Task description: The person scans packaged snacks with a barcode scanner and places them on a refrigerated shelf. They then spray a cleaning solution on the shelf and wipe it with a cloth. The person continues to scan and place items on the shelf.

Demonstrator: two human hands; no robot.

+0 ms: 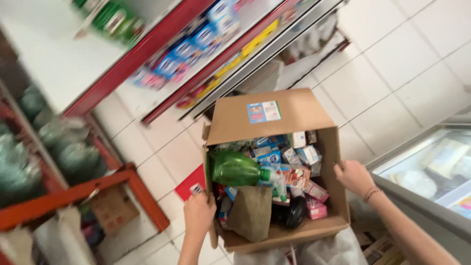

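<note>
Both hands carry an open cardboard box [274,167] over a white tiled floor [392,64] in a shop aisle. Left hand [198,213] closed in a grip on the box's left wall near the front corner, thumb over the rim; right hand [354,177] closed in a grip on the right wall's top edge. Box is held in the air between the two hands, below chest level, far flap [267,115] folded out flat with a sticker on it. Inside: green plastic bottle [235,168] lying on its side on top, brown paper bag [251,212], small pink and blue cartons [304,162], a dark round thing, too blurred to name. Red-edged shelves [162,34] with blurred goods to the left, glass-topped freezer [431,172] at right. Risks, as a judgement: box is overfull and held only by thin side walls, so a wall could buckle or tear and dump the load; bottle sits loose on top and could roll out if the box tilts left; the freezer's corner is close to the right elbow, a bump there could jolt the hold.
</note>
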